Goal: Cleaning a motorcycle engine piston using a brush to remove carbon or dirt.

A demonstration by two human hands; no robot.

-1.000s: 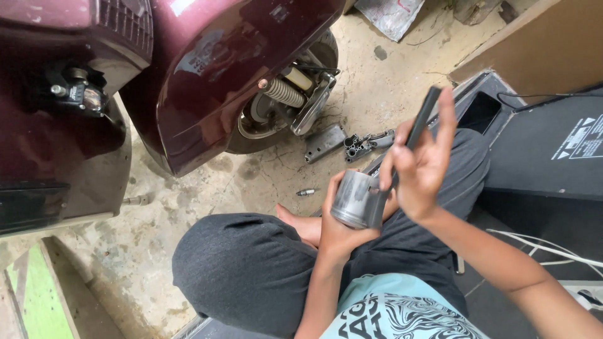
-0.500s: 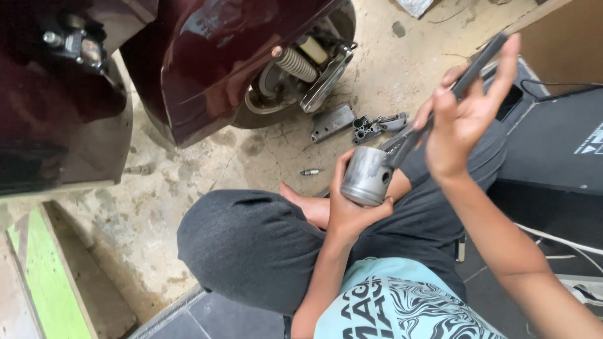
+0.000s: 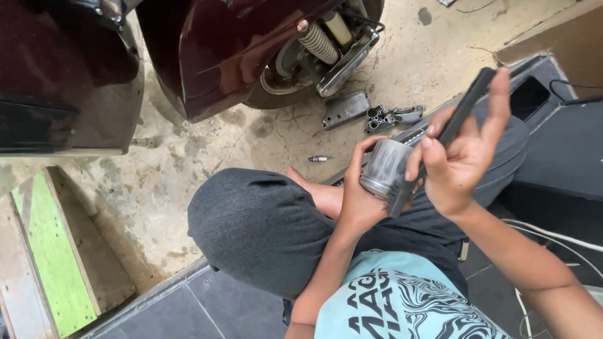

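My left hand (image 3: 355, 199) grips a grey metal piston (image 3: 384, 167), holding it above my bent knees. My right hand (image 3: 463, 156) holds a long dark flat tool (image 3: 461, 115) laid against the side of the piston, with the index finger stretched up along the tool. I am sitting on the ground in dark trousers and a light blue printed shirt.
A maroon scooter (image 3: 213, 56) stands ahead, its rear spring and wheel exposed. Loose metal engine parts (image 3: 370, 114) and a small spark plug (image 3: 318, 159) lie on the concrete. A black case (image 3: 565, 150) and white cables (image 3: 546, 235) are at right, and a green-striped step (image 3: 53, 251) is at left.
My hands with the piston and tool have stayed together, while the tool shifts along the piston. The view has drifted slightly, so the scooter sits higher in the frame.
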